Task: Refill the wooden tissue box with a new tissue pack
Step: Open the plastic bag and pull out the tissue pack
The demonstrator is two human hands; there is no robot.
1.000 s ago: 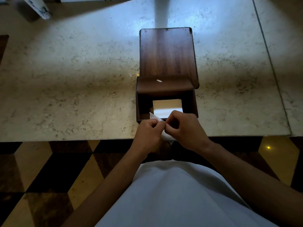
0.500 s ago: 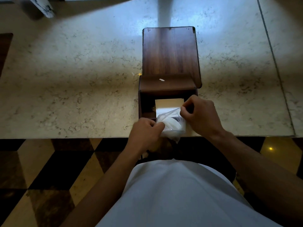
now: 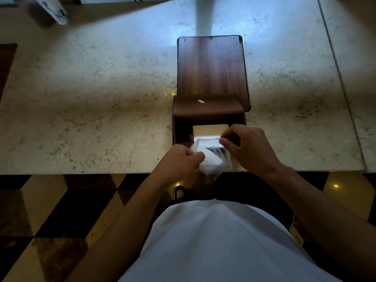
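The dark wooden tissue box stands open near the marble counter's front edge, a pale rectangle showing at its bottom. Its flat wooden lid lies just behind it. Over the box's near side I hold a clear plastic tissue pack with white tissue inside. My left hand pinches the wrapper's left edge. My right hand pinches the top right corner, and the plastic is stretched between them.
The marble counter extends left and right, with a seam at the right. A white object lies at the far left corner. Below the counter edge is a checkered floor and my white shirt.
My hands were together pinching the folded pack; they have pulled apart, the right hand moving up and right, and the plastic wrapper has spread open between them.
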